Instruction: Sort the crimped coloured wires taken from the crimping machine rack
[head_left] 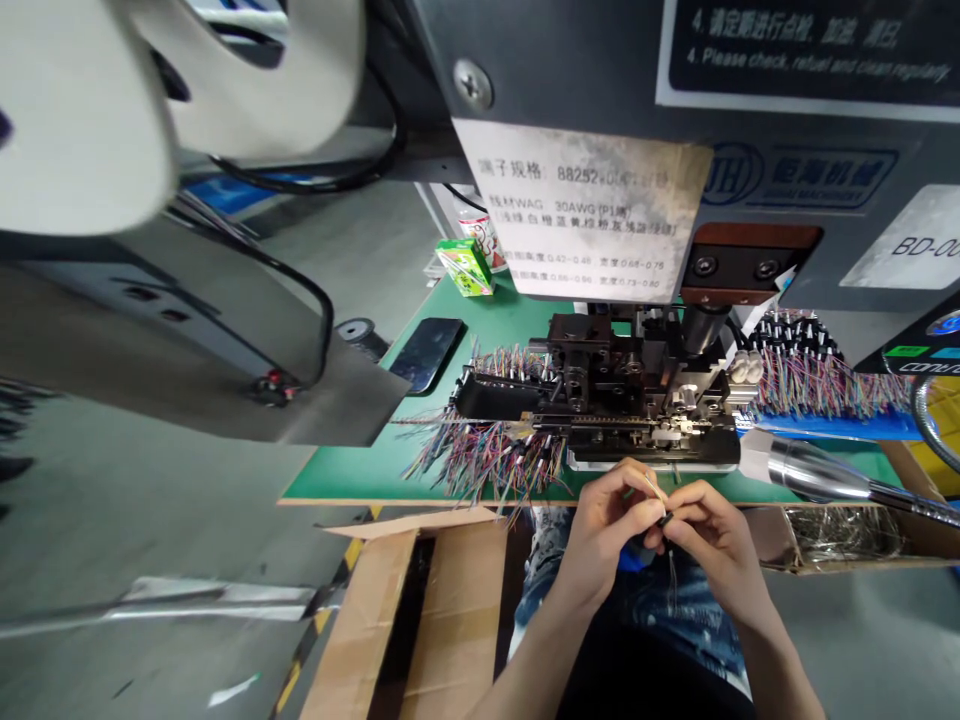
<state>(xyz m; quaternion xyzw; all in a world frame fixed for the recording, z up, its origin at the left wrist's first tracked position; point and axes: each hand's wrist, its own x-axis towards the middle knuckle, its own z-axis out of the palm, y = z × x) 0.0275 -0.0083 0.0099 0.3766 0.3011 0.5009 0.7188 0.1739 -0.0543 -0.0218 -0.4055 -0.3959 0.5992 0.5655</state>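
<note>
Your fingers (637,518) are bent and nearly closed at the tips, with the left hand (600,525) and the right hand (716,530) pinching one slim cable (666,519) between them. It has a small black section at your fingertips, a thin pale yellowish wire rising above it, and fine pale strands hanging below. You hold it over your blue, pale-spotted jeans (547,560), just in front of the smooth green worktop (322,480) and its tan edge.

Right beyond your hands sits one dark metal machine unit (630,390), blocky and screwed together, under a grey housing (570,70) with a smudged white label (585,210). Two heaps of multicoloured wires flank it, their strands too many to count: the left heap (487,465) loose and tangled, the right heap (810,370) with black and white ends at the back.

Farther left on the worktop lie one glossy black phone (427,355) and one green carton (465,267), with a bottle (481,232) partly hidden behind. Two brown cardboard boxes stand low, one left (457,620), one right (771,540). A shiny metal cylinder (817,470) on a ribbed stem reaches in near your right hand, and the housing hides the worktop's far part.
</note>
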